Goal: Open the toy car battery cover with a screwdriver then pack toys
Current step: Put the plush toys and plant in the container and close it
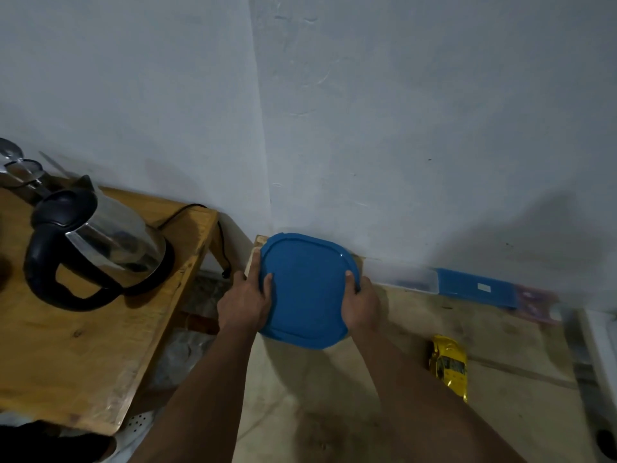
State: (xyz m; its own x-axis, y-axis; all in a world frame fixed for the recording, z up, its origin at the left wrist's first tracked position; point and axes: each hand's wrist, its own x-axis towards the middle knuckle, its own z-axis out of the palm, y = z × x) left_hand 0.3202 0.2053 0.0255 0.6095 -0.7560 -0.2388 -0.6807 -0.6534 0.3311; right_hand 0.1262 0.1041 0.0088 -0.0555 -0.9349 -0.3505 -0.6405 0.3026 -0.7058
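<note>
We grip a blue lid point(305, 290), presumably on a container we cannot see beneath it, with both hands: the left hand point(245, 304) has its thumb on top and fingers curled round the left rim, and the right hand point(364, 304) clamps the right rim likewise. To do this step well, in our judgement, we keep the lid level, hold both sides evenly, and set it down clear of the toy before packing. The yellow toy car point(449, 365) lies on the pale work surface point(384, 412) to our right, well apart from the hands; no screwdriver is visible. A wooden table point(83, 345) to the left bears a steel kettle point(96, 245). Farther off, a blue box point(477, 290) lies against the pale wall point(400, 128).
</note>
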